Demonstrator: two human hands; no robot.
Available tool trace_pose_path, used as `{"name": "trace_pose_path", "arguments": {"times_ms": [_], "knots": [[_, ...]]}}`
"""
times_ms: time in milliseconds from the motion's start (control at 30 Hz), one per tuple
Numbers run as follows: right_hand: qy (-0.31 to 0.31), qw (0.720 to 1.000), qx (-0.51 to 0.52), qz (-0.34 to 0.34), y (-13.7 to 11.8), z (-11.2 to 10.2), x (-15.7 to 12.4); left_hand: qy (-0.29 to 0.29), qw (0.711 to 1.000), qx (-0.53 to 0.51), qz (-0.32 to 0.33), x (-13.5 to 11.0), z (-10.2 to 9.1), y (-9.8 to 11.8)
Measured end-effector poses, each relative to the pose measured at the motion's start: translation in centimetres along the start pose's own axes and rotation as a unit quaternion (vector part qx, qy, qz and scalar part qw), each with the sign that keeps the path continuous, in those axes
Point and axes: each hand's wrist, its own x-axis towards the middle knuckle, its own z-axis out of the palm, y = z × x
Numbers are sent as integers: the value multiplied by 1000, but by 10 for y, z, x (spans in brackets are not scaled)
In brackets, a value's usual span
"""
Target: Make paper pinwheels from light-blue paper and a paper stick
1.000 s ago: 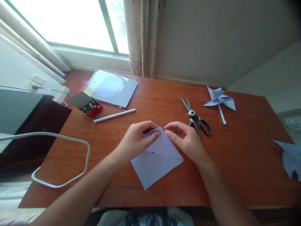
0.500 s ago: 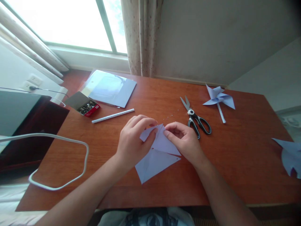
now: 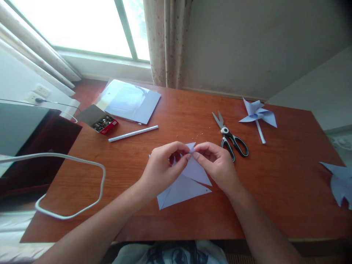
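A pale sheet of paper (image 3: 180, 190), slit from its corners and with a small hole near one tip, lies in front of me on the desk. My left hand (image 3: 169, 163) pinches a corner of it between thumb and fingers. Right beside it, my right hand (image 3: 213, 159) pinches the same part of the paper, fingertips nearly touching those of the left. Fingers hide the pinched edge. Black-and-white scissors (image 3: 229, 137) lie partly open just beyond my right hand. Tiny paper bits (image 3: 202, 134) are scattered near the fingertips.
A paper pinwheel (image 3: 257, 115) on a stick lies at the back right. Left of centre are a rolled paper stick (image 3: 133, 134), an open red box (image 3: 108, 126) of metal pieces and a plastic folder (image 3: 132, 101). A white cable (image 3: 103, 179) loops at left; cut paper (image 3: 341, 181) sits far right.
My left hand has moved slightly right, bringing its fingertips up against the right hand's at the paper's upper corner. The paper has turned a little.
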Motion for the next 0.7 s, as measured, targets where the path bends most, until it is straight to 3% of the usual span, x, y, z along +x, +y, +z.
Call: {"name": "trace_pose_path", "arguments": {"times_ms": [133, 267, 467, 700], "knots": [[0, 999, -41, -20, 1, -1, -1, -9, 998, -46, -33, 0, 1, -3], [10, 992, -92, -82, -1, -3, -1, -23, 998, -44, -36, 1, 1, -3], [9, 965, -175, -196, -10, -3, 1, -39, 998, -35, -27, 3, 3, 0], [39, 937, -231, -260, -6, -5, -2, -38, 994, -92, -47, 1, 2, -3]]}}
